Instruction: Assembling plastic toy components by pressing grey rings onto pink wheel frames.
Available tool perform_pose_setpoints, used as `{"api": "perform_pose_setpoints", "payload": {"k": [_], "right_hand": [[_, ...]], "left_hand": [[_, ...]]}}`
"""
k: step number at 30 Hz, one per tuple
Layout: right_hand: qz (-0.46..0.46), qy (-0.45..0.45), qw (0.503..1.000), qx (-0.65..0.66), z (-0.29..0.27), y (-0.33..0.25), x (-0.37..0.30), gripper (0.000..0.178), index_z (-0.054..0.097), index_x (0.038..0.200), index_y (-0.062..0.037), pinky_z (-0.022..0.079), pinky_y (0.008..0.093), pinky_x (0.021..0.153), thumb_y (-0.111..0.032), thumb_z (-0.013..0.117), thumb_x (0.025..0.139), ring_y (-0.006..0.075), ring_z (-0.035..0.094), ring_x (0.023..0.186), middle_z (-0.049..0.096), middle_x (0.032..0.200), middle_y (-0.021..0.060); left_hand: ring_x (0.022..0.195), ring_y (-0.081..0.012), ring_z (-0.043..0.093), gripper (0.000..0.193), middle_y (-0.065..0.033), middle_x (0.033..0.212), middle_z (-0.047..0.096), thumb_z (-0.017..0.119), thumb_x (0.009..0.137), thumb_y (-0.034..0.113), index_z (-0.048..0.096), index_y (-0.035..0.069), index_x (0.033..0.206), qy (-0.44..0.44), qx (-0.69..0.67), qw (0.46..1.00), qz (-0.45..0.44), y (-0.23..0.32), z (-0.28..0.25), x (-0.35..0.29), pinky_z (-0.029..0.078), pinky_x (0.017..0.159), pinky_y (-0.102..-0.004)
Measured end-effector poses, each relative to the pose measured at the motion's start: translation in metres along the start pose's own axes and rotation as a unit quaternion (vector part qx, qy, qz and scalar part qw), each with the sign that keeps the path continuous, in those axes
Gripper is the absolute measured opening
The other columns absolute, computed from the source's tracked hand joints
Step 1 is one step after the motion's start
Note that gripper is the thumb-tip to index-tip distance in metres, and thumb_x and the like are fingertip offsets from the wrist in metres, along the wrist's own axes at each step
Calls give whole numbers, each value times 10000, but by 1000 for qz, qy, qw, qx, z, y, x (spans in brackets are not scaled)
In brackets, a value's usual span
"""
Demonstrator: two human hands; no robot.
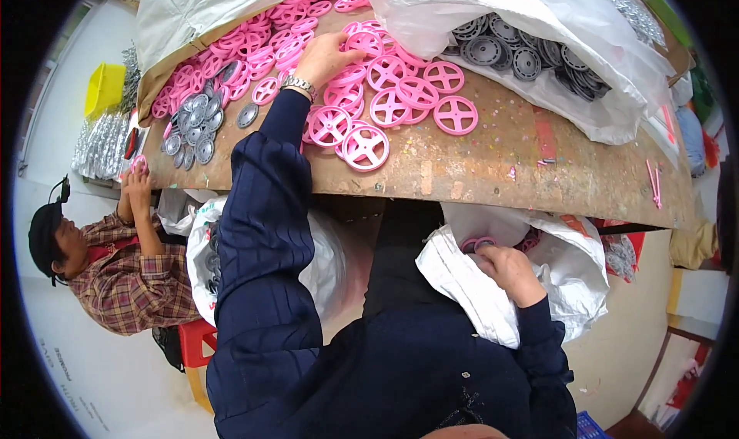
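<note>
My left hand, with a metal-banded watch at its wrist, reaches into a heap of pink spoked plastic wheels on the table. Its thumb and forefinger are apart beside a pink wheel; the other fingertips are partly hidden. Below the table edge, my right hand is at the mouth of a white sack. Its fingers are closed on a wheel with a pinkish rim and darker middle, partly hidden by the hand and sack. More such wheels show inside.
Grey discs are piled left on the worn wooden table. A white bag at the right spills dark grey discs. Another white sack hangs below. A person in a checked shirt sits at the left, handling something pink.
</note>
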State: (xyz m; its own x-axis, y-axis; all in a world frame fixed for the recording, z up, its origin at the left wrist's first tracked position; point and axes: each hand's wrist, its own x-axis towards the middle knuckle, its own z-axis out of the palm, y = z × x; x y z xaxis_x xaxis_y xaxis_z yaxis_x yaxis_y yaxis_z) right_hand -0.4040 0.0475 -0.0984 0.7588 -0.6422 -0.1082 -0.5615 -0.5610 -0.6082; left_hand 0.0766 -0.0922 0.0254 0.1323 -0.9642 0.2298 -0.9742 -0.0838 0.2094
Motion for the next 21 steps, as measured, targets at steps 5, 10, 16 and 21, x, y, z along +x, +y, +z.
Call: {"api": "perform_pose_setpoints", "payload": {"k": [5, 10, 16, 21], "right_hand": [[9, 0, 1000, 0, 2, 3, -7, 242, 680, 1042, -58, 527, 466, 754, -163, 665, 824, 381, 667, 872, 696, 939, 182], [-12, 21, 1000, -2, -8, -7, -9, 233, 676, 1039, -42, 525, 461, 776, -143, 655, 830, 382, 662, 888, 694, 958, 181], [-26, 20, 999, 40, -32, -24, -11, 230, 669, 1050, -13, 517, 437, 814, -100, 643, 838, 375, 653, 936, 694, 1002, 175], [-55, -11, 989, 135, -72, -53, -4, 253, 660, 1095, 13, 530, 360, 783, -94, 667, 866, 303, 682, 870, 703, 980, 164]], "left_hand": [[735, -222, 678, 379, -115, 822, 718, 653, 907, 391, 737, 54, 1059, 18, -54, 997, -60, 17, -13, -15, 499, 683, -356], [823, -331, 688, 359, -167, 892, 721, 638, 907, 388, 746, 77, 1048, 134, -73, 988, -14, 15, -16, -31, 526, 744, -409], [674, -191, 653, 289, -121, 794, 706, 677, 915, 314, 727, 46, 1010, 187, -209, 960, -20, 38, -39, -49, 501, 644, -328], [648, -78, 628, 229, -6, 803, 670, 611, 992, 214, 673, -2, 1036, 186, -443, 877, 13, 84, -69, -90, 449, 556, -199]]}}
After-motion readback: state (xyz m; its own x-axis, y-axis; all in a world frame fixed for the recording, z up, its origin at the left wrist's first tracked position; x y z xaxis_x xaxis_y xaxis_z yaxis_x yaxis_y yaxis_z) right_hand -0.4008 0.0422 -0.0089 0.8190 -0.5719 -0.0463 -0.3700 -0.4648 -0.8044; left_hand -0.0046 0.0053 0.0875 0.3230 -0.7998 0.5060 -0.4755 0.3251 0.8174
